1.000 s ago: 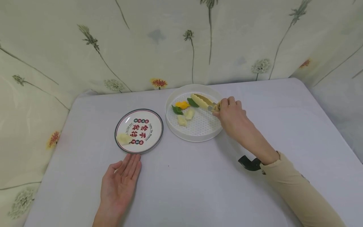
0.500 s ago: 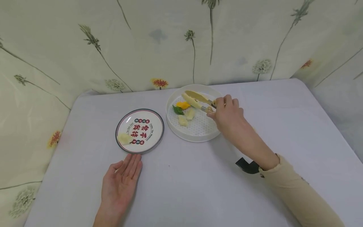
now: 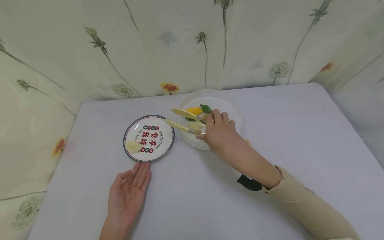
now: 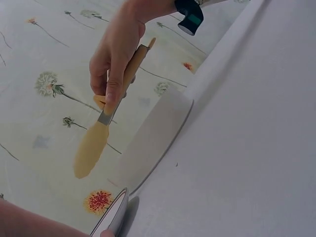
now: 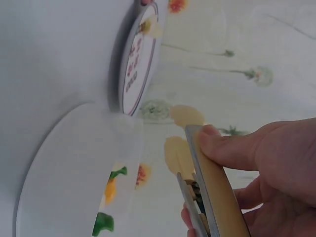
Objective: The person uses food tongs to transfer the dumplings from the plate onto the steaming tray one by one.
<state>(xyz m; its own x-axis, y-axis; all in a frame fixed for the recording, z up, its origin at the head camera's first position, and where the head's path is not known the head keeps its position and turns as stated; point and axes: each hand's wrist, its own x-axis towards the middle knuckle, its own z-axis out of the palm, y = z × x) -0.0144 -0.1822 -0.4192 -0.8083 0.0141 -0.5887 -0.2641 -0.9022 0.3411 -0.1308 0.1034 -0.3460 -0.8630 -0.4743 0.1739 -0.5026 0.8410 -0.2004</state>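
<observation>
My right hand (image 3: 220,133) grips a pair of tongs (image 3: 180,127) with pale yellow tips by its handles. The tips are spread apart above the left rim of a round white perforated tray (image 3: 210,146), pointing at the plate; I see nothing between them. In the tray lie a yellow piece (image 3: 195,110), a green piece (image 3: 206,108) and, partly hidden by the tongs, another green piece and pale dumpling-like pieces (image 3: 196,125). My left hand (image 3: 127,193) lies palm up, fingers straight, fingertips at the near rim of a printed plate (image 3: 163,146). One pale dumpling-like piece (image 3: 132,146) sits on that plate.
A white cloth (image 3: 195,200) covers the table, and a flower-printed curtain (image 3: 135,50) hangs behind it. A black strap (image 3: 249,183) shows at my right wrist. The tray and plate stand side by side near the back edge.
My right hand has carried the tongs leftward from above the tray's right part to its left rim, and the tips have spread wider. My left hand stays still.
</observation>
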